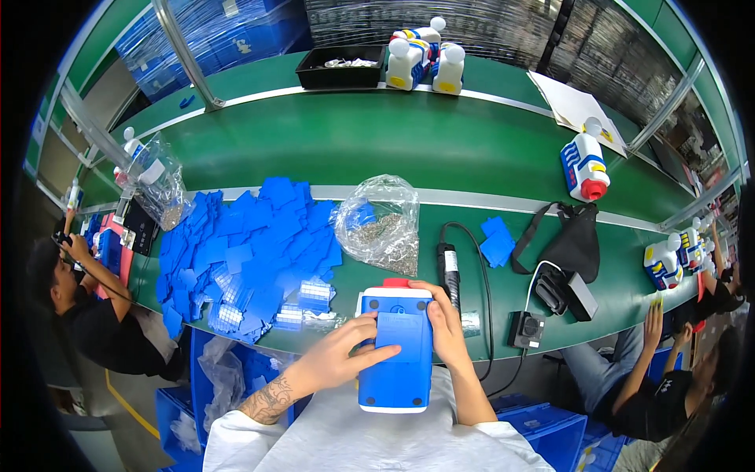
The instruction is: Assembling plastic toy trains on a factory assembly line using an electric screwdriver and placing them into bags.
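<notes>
In front of my chest is a bottle-shaped plastic unit (pixel 405 381) with a blue back, white sides and a red cap at its far end. Dark round spots mark the corners of the back, and a rectangular blue panel (pixel 399 330) lies in its upper half. My right hand (pixel 447 330) grips the unit's right side, fingers over the far corner. From the left, my left hand (pixel 342 354) holds the unit's left edge, fingers bent, its thumb lying across the lower part of the panel. The undersides of both hands are hidden.
Loose blue plates (pixel 267 228) heap at left, beside a clear bag of small metal parts (pixel 385 236). A corded power screwdriver (pixel 449 271), black pouch (pixel 570 240) and small black box (pixel 525 329) lie right. Similar bottle-shaped units (pixel 584 165) stand beyond; people sit on both sides.
</notes>
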A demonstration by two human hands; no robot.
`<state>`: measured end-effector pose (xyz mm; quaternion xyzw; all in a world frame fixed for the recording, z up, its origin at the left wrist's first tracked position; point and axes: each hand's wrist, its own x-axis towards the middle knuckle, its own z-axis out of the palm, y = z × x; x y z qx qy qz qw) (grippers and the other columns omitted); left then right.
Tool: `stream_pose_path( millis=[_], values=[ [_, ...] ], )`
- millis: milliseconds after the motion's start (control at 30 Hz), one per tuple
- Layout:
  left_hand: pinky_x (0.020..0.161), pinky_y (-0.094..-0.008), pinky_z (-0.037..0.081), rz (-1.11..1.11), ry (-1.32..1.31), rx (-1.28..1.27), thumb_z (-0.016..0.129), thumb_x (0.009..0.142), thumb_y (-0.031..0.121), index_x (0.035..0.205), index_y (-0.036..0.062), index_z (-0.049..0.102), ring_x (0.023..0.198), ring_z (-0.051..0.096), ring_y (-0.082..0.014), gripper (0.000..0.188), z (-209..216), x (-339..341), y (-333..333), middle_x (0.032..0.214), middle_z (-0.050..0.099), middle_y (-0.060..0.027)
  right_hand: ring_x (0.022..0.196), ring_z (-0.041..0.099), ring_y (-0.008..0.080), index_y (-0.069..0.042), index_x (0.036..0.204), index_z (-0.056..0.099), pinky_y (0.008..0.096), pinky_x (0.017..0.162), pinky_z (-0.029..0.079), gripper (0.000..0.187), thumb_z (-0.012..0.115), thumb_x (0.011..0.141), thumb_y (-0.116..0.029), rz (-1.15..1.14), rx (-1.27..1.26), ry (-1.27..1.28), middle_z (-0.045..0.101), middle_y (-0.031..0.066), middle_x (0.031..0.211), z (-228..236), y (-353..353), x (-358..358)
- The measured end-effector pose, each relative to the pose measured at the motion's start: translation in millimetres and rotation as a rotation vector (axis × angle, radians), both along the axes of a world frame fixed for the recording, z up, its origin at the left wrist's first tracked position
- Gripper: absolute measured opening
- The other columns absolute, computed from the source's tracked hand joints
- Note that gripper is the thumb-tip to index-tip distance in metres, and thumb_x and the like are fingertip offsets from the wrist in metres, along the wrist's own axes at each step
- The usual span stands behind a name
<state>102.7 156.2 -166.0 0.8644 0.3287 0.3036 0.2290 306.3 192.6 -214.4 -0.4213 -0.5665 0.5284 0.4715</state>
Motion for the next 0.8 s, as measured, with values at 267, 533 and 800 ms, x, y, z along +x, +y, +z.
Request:
stream_pose_path(
  millis=[267, 533, 800],
  values=[
    [0.093, -0.0398, 0.045, -0.007, 0.138, 0.092, 0.061, 0.070, -0.002, 0.117, 0.0135, 0.057, 0.108, 0.050, -0.0331, 0.050, 4, 0, -1, 0.105, 0.050, -0.0115, 0.108, 0.051, 0.0236, -0.002, 0.115, 0.052, 0.0316, 0.092, 0.038, 0.033, 0.043, 0.091, -0.023, -0.012, 0.026, 0.028, 0.053, 0.0154, 0.117, -2, 1, 2],
    [0.096, -0.0489, 0.039, 0.094, 0.197, 0.220, 0.059, 0.066, -0.004, 0.113, 0.0119, 0.060, 0.102, 0.049, -0.0284, 0.049, 1, -5, -11, 0.096, 0.047, -0.0092, 0.111, 0.050, 0.0305, -0.003, 0.116, 0.054, 0.0356, 0.090, 0.041, 0.035, 0.052, 0.084, -0.018, -0.107, 0.280, -0.333, 0.049, 0.0179, 0.121, 40, -13, 5],
    [0.096, -0.0480, 0.038, 0.118, -0.108, 0.105, 0.058, 0.066, -0.003, 0.110, 0.0125, 0.061, 0.101, 0.048, -0.0279, 0.048, -18, -7, -20, 0.098, 0.047, -0.0081, 0.113, 0.049, 0.0292, -0.002, 0.098, 0.065, 0.0381, 0.093, 0.040, 0.027, 0.062, 0.071, -0.004, 0.013, 0.325, -0.350, 0.050, 0.0160, 0.120, 45, -11, 2]
  ],
)
